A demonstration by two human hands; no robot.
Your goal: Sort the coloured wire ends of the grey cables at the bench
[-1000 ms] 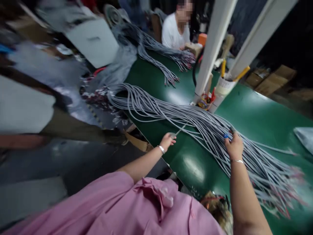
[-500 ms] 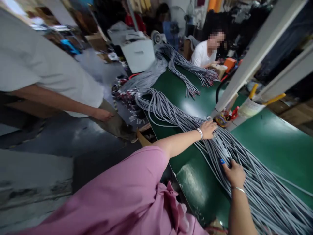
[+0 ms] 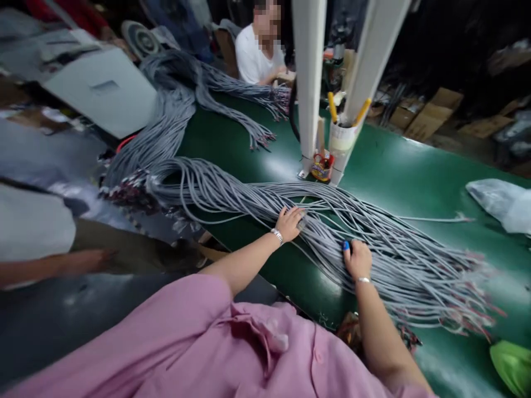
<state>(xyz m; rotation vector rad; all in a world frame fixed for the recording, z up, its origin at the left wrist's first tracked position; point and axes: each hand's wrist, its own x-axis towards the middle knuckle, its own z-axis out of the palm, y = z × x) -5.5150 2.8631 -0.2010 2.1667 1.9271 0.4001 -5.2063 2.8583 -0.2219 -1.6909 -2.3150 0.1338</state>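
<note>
Grey cables (image 3: 326, 237) lie bunched along the green table (image 3: 390, 166). The left hand (image 3: 289, 223), half a second ago beside the post (image 3: 309, 99), now rests nearer, palm down on them; whether it grips, I cannot tell. The right hand (image 3: 358, 258) stays on the cables, fingers hidden, closure unclear. Both seem to steady them.

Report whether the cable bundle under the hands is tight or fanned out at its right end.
Fanned out: beyond the right hand, the cable bundle widens across the green table, its reddish tips spread apart.
</note>
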